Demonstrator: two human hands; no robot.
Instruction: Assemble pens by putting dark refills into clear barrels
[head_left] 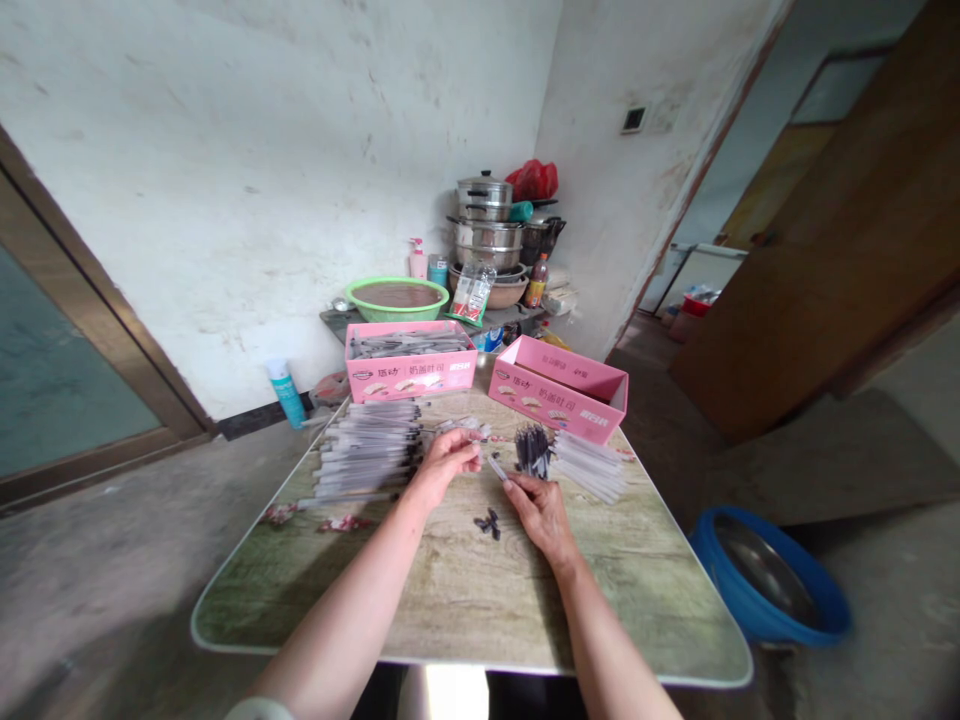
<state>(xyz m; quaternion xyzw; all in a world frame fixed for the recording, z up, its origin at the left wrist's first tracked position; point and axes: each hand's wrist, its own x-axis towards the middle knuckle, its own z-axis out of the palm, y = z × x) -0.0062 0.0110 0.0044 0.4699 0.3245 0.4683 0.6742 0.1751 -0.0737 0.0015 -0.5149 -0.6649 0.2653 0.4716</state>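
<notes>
My right hand (541,512) pinches a slim whitish pen-like tube (496,466), its free end pointing up and left. Just left of that end, my left hand (448,462) has its thumb and fingers drawn together; what is between them, if anything, is too small to make out. Behind the left fingers lies a heap of small clear pieces (442,428). Translucent pen-like tubes with dark ends (364,455) are stacked on the left. By my right hand are a bundle of black-ended sticks (532,448) and pale tubes (592,468). Several small black pieces (487,524) lie nearer me.
At the back of the wood-patterned table (480,610) stand a pink box of tubes (411,380) and another pink box (559,395). Behind are a green basin (397,312) and stacked steel pots (487,240). A blue tub (817,610) sits right of the table.
</notes>
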